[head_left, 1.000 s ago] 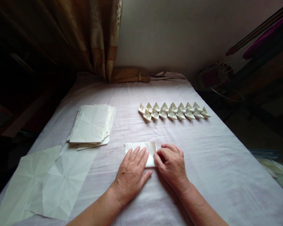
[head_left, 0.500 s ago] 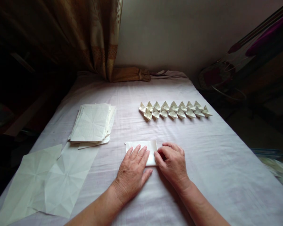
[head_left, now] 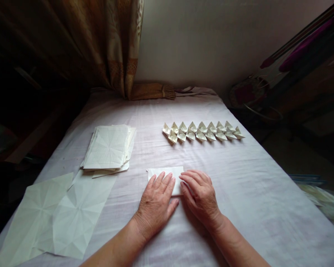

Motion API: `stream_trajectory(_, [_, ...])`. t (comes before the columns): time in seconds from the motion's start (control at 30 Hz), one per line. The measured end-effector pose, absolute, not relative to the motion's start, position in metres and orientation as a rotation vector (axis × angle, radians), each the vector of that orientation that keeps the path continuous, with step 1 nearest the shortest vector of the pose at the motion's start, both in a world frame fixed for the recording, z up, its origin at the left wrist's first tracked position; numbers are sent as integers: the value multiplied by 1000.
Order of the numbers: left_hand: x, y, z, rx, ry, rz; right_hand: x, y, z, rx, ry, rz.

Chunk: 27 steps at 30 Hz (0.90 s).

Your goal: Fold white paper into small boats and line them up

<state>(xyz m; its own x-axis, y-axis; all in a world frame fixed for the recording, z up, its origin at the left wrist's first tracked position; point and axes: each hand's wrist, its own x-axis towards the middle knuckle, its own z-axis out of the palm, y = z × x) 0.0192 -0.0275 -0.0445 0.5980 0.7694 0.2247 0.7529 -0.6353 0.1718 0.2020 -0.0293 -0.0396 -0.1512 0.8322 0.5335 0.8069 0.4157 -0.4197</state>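
Room: dark sides, lit middle

Plain greyish wall [head_left: 197,44] at back. Gold-brown patterned curtain [head_left: 122,48] hangs upper left, down to far edge of the sheet [head_left: 267,207]; fringed brown cloth [head_left: 151,91] lies beside its hem. Sheet is pale lilac-white, lightly wrinkled, draped over a broad flat surface. Right: magenta item [head_left: 306,46] up top, below it a dark-red, pale-rimmed item [head_left: 247,91], maybe a bag, too dim to be sure. Left side near black.

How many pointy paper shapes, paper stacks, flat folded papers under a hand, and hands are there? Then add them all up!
Pointy paper shapes: 16
Paper stack: 1
Flat folded paper: 1
Hands, left and right: 2
Total: 20
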Motion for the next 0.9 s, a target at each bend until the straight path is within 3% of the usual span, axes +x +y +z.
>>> stream_trajectory(0.23, [19, -28, -46, 2739, 1323, 431, 198, -33, -36, -1207, -2137, 159])
stream_trajectory(0.9, [9, -27, -47, 2637, 1242, 447, 177, -38, -42, -1617, -1991, 265])
